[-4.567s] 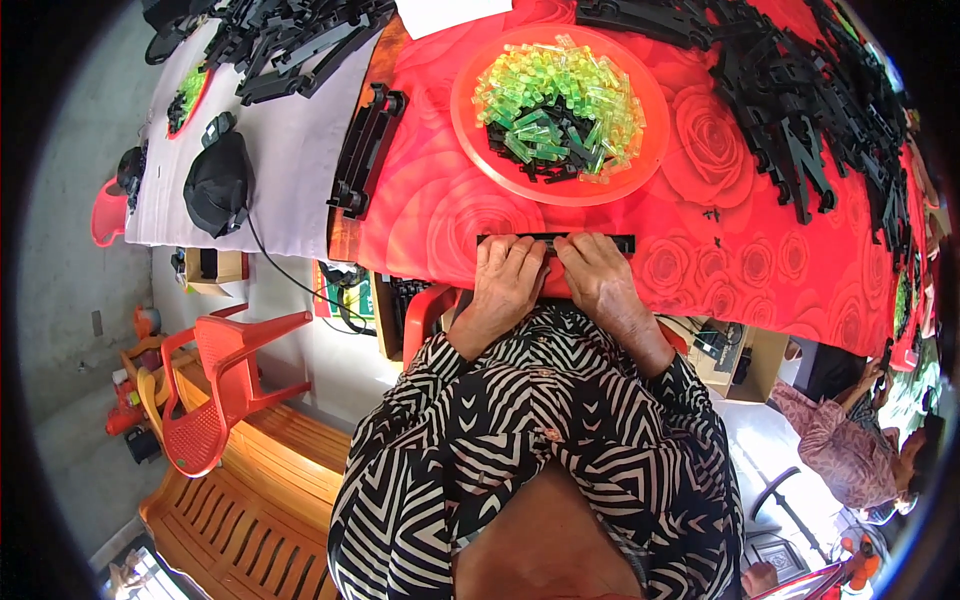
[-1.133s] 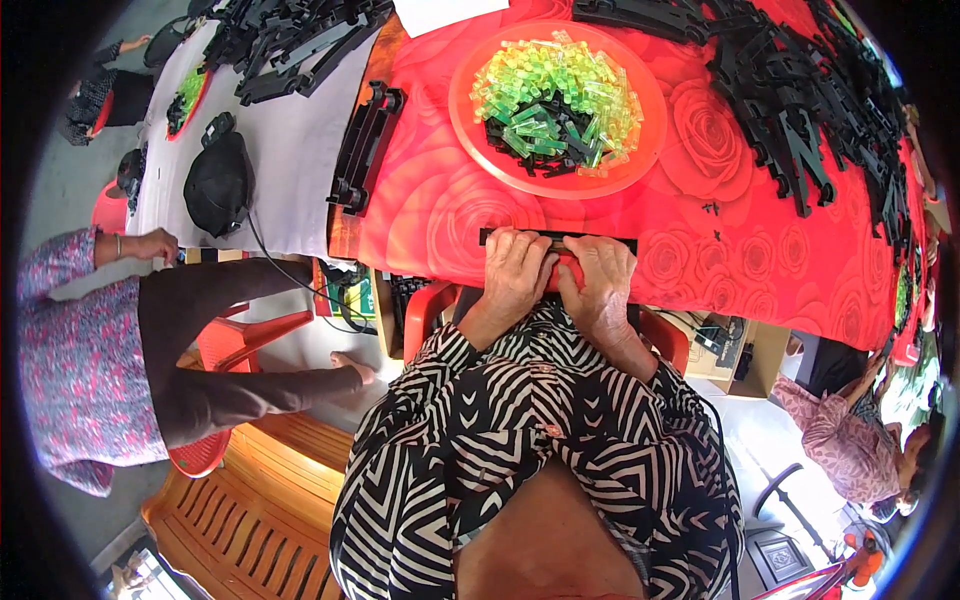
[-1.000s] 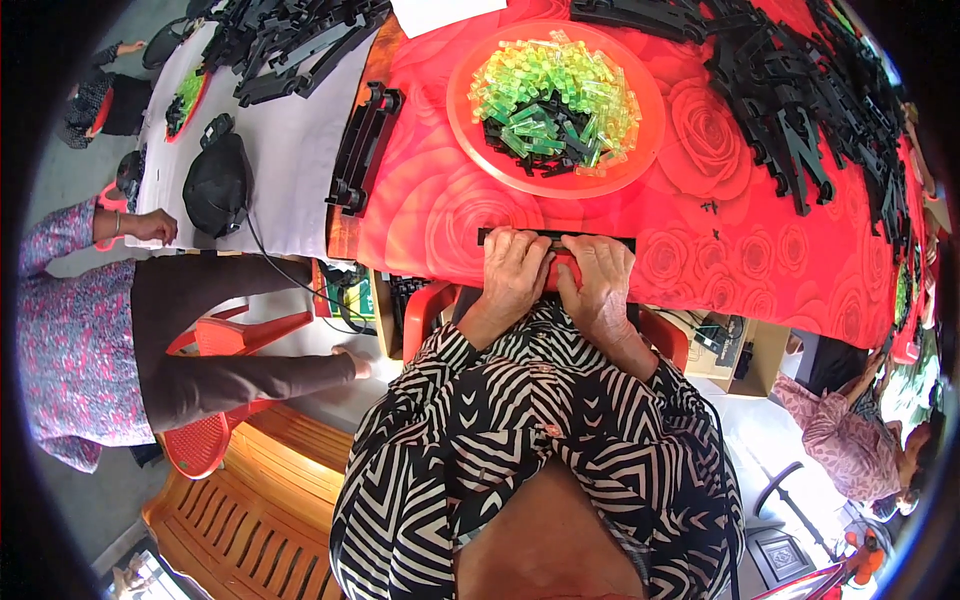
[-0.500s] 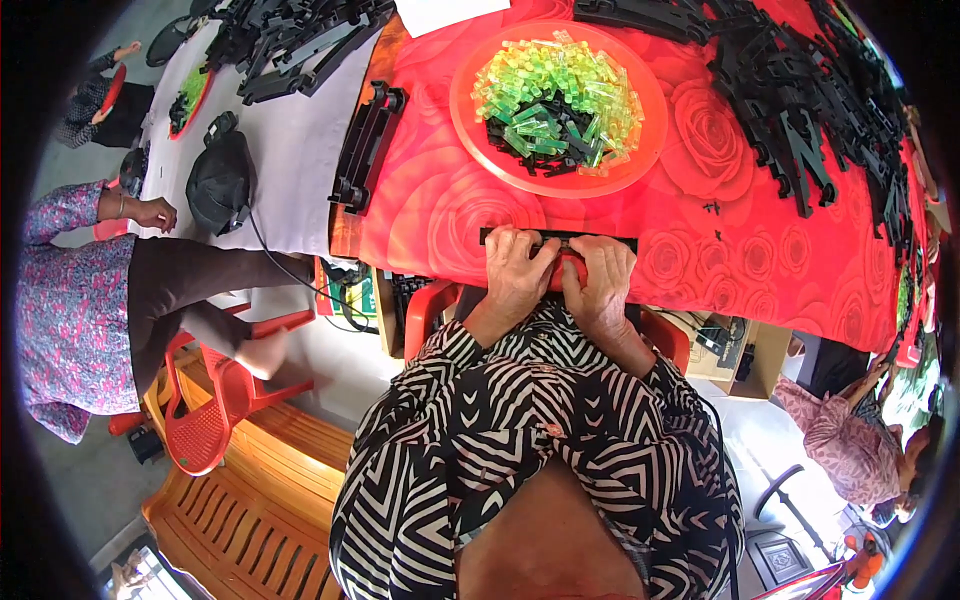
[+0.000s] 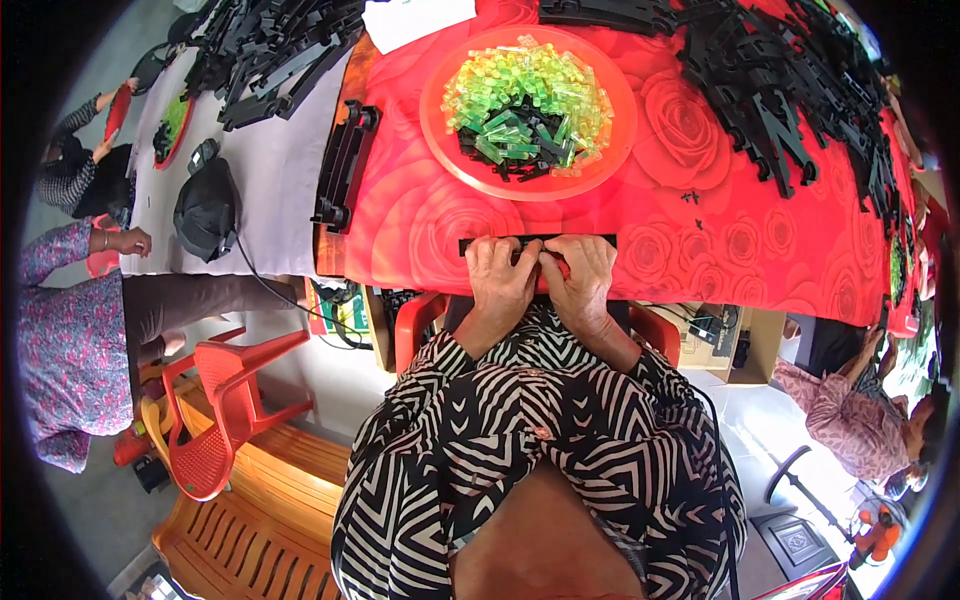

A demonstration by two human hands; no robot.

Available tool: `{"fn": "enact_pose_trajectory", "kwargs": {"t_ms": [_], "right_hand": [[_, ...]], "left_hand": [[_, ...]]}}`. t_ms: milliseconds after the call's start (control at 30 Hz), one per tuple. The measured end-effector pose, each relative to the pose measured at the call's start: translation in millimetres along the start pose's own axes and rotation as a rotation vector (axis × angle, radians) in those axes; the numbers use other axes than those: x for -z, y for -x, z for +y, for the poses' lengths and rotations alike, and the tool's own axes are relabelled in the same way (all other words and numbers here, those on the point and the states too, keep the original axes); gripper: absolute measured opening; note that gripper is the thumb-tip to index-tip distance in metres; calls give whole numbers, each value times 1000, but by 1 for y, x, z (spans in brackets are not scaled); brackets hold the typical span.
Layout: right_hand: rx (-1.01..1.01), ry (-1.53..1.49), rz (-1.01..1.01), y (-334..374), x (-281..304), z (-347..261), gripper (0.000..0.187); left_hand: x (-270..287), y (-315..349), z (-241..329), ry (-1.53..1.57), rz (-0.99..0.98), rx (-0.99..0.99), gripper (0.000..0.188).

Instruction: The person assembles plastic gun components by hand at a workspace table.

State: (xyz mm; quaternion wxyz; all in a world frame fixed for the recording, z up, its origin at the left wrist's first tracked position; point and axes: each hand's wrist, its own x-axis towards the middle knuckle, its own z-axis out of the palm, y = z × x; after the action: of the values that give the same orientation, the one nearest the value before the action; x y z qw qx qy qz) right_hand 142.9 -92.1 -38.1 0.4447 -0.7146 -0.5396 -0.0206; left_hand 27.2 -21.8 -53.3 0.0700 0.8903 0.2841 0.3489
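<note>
Tray (image 5: 437, 128), black parts (image 5: 768, 112) on tablecloth (image 5: 400, 190)

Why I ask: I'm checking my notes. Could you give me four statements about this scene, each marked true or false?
1. The left hand and right hand are both on a black strip. True.
2. The round tray holds only black pieces. False: the tray also holds yellow-green pieces.
3. A red chair stands to the person's left. True.
4. The black cap lies on the red cloth. False: the cap lies on the pale cloth.

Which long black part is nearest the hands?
The strip that the left hand and right hand touch; the others, mostly piled, lie clear of both hands.
</note>
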Motion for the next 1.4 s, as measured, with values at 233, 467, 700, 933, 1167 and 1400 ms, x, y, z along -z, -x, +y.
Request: {"fn": "enact_pose_trajectory", "kwargs": {"t_ms": [233,467,700,933,1167,1400], "right_hand": [[-31,0,22,-3,0,-1,15],[-62,-16,40,-4,-5,-2,13],[-39,-25,94,-7,-3,-3,14],[-16,16,30,-3,0,-3,10],[5,-11,89,-1,-3,-3,12],[-1,-6,84,0,-5,1,12]], "left_hand": [[3,-2,4,-46,-11,-16,31],[7,-5,5,-17,-70,41,28],[2,-1,2,31,-43,44,28],[0,3,0,25,-17,27,28],[-1,5,-2,17,15,14,28],[-4,4,-4,65,-1,40,28]]}}
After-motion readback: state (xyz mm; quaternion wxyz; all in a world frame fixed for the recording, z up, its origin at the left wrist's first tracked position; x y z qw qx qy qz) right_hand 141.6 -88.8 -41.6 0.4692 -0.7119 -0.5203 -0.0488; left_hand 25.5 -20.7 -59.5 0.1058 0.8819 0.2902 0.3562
